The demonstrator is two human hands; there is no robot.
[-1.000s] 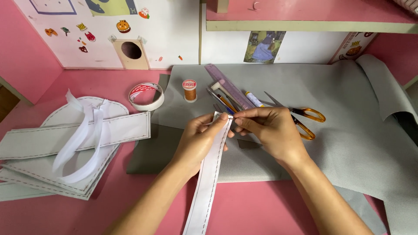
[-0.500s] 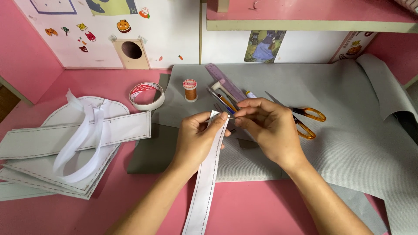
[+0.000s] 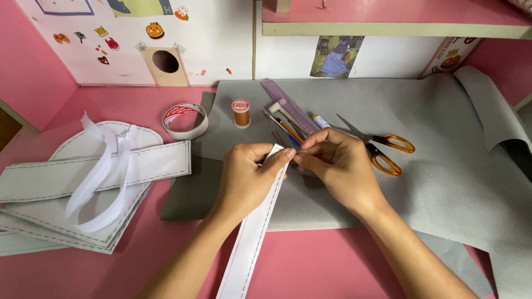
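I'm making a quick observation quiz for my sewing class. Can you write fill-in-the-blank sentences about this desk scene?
1. Both hands, left hand and right hand, pinch the top end of a long white ____ with dashed lines along its edges.
2. The scissors have ____ handles.
3. The spool of thread stands between the roll of tape and the ____.
4. The desk is ____.

Missing words: strip; orange; ruler; pink

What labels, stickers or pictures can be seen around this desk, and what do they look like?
Spool label: round, red and white, on top of the orange thread spool behind the hands.
Tape roll: white ring with red print inside, left of the spool.
Stickers: small colourful cartoon shapes on the white wall, top left.
Picture: blue-green rectangle on the wall under the shelf.
Card: leaning at right, white with red edge.
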